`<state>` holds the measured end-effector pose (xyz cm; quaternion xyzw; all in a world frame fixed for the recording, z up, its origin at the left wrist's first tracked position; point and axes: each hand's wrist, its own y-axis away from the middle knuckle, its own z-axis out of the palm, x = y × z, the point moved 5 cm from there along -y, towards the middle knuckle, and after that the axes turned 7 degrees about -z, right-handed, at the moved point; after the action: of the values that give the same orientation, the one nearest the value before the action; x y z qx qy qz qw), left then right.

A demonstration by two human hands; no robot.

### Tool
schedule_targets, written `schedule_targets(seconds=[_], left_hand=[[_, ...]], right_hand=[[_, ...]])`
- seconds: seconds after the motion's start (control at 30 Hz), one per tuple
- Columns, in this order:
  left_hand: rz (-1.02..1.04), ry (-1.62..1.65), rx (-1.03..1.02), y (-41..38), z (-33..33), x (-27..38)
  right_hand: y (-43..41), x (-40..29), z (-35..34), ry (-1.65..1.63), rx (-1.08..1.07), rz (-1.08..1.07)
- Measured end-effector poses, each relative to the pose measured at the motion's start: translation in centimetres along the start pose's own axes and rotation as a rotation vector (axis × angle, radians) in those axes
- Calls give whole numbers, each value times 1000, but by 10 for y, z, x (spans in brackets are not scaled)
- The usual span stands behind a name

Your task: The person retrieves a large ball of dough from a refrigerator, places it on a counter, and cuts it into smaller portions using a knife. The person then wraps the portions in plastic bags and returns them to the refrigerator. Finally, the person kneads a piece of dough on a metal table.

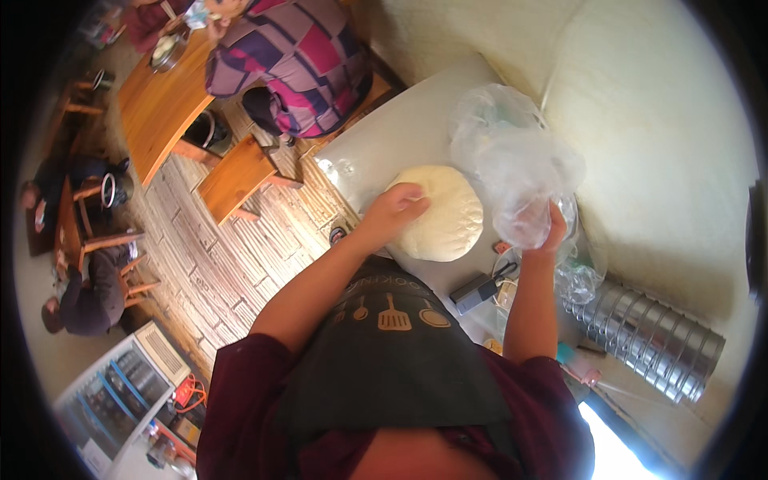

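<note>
A large round lump of pale dough (450, 210) lies on a grey worktable (378, 135) before me. My left hand (396, 210) is over the dough's left side, fingers curled and a little blurred. Whether it touches or pinches the dough I cannot tell. At the right, my right hand (555, 228) grips the near end of a bunched clear plastic bag (522, 174). The bag spreads away from me along the wall side of the table, and part of my fingers is hidden behind it.
A dark box-shaped device (474, 293) with cables lies near my right forearm. Stacked shiny metal pans (654, 342) lean by the wall. Beyond the table's left edge a person in a patterned coat (306, 60) sits at a wooden table (168, 96); a wooden stool (237, 177) stands nearby.
</note>
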<state>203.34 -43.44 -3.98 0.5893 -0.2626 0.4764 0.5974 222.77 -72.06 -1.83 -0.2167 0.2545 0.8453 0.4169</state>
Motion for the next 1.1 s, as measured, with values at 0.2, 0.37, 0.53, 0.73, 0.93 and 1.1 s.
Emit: schedule_targets(seconds=[0.2,0.37,0.53,0.73,0.93,1.1], left_hand=[[-70,532,15,-15,14,40],[3,267,252,11,-8,58],[30,40,154,17,-4,55],[64,-124,64,44,0,71],[53,-138,59,59,-12,71],[37,-298,55,72,-17,86]], right_hand=[[34,76,22,239,249,22],[46,42,70,1340,697,-475],[47,74,198,1518,-195,-619],[34,112,208,1342,-256,-495],[33,122,193,1196,-58,-271],[27,101,171,1151,220,-373]])
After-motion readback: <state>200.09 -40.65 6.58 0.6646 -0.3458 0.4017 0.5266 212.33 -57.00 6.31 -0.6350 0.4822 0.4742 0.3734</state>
